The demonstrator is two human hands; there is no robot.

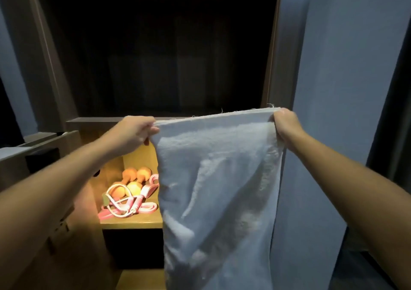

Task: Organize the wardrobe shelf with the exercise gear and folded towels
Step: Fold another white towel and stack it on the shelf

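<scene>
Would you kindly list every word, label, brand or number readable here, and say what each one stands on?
No text can be read anywhere in this view.
The white terry towel, pinched at its top corners by the left hand and right hand, shows no tag or print.
The orange dumbbells and pink straps on the lit wooden shelf show no legible marking.
The dark wardrobe interior hides anything else.

Reaching forward with both bare arms [55,189], forearms angling in from the lower corners. Pinching one top corner of the white towel [218,178] with left hand [135,131] — knuckles up, fingers curled under. Gripping the opposite corner with right hand [287,126] — fisted, slightly higher. Holding both hands well apart, wrists roughly straight.
</scene>
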